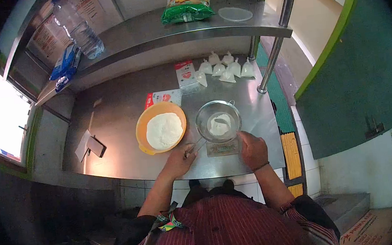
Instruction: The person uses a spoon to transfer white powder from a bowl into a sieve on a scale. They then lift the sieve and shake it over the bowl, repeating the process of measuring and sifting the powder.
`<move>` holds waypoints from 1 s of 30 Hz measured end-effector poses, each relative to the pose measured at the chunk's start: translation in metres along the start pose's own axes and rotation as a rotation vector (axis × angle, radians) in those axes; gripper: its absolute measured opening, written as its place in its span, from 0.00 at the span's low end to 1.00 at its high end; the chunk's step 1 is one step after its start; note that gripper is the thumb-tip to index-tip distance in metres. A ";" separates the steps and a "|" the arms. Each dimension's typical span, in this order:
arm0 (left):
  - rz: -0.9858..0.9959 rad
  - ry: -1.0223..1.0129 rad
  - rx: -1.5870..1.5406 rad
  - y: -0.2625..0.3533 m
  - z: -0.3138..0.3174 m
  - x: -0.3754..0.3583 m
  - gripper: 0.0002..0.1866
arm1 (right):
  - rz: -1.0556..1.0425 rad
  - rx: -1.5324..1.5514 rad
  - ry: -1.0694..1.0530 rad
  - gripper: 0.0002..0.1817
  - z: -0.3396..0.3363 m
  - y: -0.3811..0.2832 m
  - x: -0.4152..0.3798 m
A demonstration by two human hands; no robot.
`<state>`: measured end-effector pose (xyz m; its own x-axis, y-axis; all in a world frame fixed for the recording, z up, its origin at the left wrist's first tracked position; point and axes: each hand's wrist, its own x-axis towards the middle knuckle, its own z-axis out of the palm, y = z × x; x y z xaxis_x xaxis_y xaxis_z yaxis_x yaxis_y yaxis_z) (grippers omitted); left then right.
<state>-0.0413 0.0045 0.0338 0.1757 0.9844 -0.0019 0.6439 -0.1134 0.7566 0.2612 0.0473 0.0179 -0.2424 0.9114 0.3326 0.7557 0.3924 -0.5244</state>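
Observation:
A round wire sieve is held over a small kitchen scale near the table's front edge. My left hand is closed around the sieve's thin handle, which slants up to the rim. At the sieve's right side, the curled fingers of my right hand press against its rim. White powder shows in the middle of the mesh. To the left stands a yellow-orange bowl with a heap of white powder in it, just beyond my left hand.
Several tied bags of white powder stand at the back right, beside red-and-white packets. A dark device on a stand sits left. The shelf above bears a water bottle, green pack and clear lid.

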 end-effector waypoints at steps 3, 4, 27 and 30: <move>0.004 0.004 -0.003 -0.003 0.002 0.000 0.19 | 0.044 0.000 0.046 0.20 -0.003 0.001 0.009; 0.004 0.003 -0.001 -0.003 0.002 0.000 0.19 | 0.045 0.002 0.048 0.20 0.000 0.005 0.012; -0.024 0.056 -0.024 -0.005 0.009 0.005 0.20 | -0.095 0.052 0.087 0.19 -0.002 -0.007 -0.022; -0.044 0.020 -0.038 -0.007 0.008 0.006 0.20 | -0.090 0.047 0.101 0.19 -0.003 -0.008 -0.024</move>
<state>-0.0384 0.0104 0.0233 0.1325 0.9909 -0.0227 0.6222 -0.0653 0.7801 0.2632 0.0218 0.0166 -0.2442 0.8559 0.4558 0.7035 0.4799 -0.5242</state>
